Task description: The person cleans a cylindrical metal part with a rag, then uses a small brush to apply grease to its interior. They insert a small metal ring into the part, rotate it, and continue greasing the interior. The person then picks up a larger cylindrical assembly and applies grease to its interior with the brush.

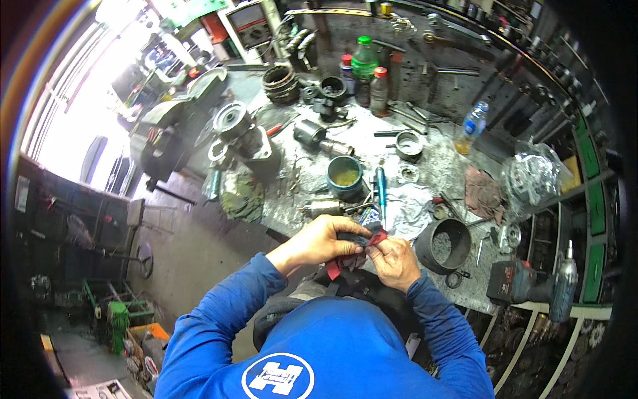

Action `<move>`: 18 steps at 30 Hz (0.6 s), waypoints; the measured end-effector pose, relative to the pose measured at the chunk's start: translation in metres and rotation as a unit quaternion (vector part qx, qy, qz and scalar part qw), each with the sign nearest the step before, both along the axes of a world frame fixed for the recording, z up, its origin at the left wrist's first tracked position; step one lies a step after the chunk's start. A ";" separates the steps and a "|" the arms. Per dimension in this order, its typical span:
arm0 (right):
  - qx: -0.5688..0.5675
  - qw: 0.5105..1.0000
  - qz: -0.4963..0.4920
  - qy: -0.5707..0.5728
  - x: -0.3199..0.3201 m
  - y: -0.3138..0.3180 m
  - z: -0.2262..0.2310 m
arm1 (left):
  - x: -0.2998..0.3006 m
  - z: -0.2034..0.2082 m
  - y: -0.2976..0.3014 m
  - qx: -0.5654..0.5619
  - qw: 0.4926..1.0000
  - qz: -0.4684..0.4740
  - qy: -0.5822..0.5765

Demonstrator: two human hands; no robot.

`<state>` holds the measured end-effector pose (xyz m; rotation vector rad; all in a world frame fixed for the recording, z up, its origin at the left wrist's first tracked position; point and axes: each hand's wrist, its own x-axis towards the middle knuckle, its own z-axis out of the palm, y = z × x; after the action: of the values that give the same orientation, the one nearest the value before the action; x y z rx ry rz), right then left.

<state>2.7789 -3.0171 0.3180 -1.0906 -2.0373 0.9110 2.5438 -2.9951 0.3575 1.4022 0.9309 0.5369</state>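
Both hands meet at the bench's near edge over a red and dark cloth (377, 239). My left hand (320, 241) is closed on the dark part, thumb and fingers pinching it. My right hand (395, 262) grips the red part from the other side. A red end of the cloth hangs below the left hand. Whether anything is wrapped inside it, I cannot make out. Just beyond the hands lie a metal cylinder part (323, 208) and a blue-handled screwdriver (381, 189). A blue-rimmed cup (345, 175) with yellowish liquid stands behind them.
Right of my hands are a white rag (408, 209), a wide dark metal ring (442, 246) and a cordless power tool (522, 282). Bottles (364, 63) stand at the back. A motor housing (256, 147) sits left, near a bench vise (166, 133).
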 end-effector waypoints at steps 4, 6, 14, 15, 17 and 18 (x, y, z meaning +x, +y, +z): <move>-0.252 0.954 0.050 0.151 -0.019 -0.023 -0.030 | -0.021 0.008 -0.030 0.254 0.965 -0.018 0.060; -0.392 0.885 0.058 0.243 -0.031 -0.030 -0.038 | -0.033 0.013 -0.040 0.297 0.950 -0.038 0.083; -0.023 0.995 0.092 -0.030 -0.075 -0.008 -0.002 | -0.080 -0.004 -0.032 -0.055 0.992 0.114 -0.014; 0.045 0.994 0.097 -0.015 -0.085 -0.002 0.004 | -0.088 -0.010 -0.026 -0.068 0.992 0.105 -0.002; 0.245 0.951 0.119 -0.148 -0.103 0.012 0.015 | -0.103 -0.020 -0.015 -0.143 0.984 0.105 0.001; 0.313 0.917 0.139 -0.204 -0.112 0.016 0.020 | -0.114 -0.023 -0.012 -0.279 0.947 0.134 -0.090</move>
<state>2.6672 -3.0011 0.3379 -0.6713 -2.6116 0.0981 2.4302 -3.0071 0.3342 0.7092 1.0300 0.5372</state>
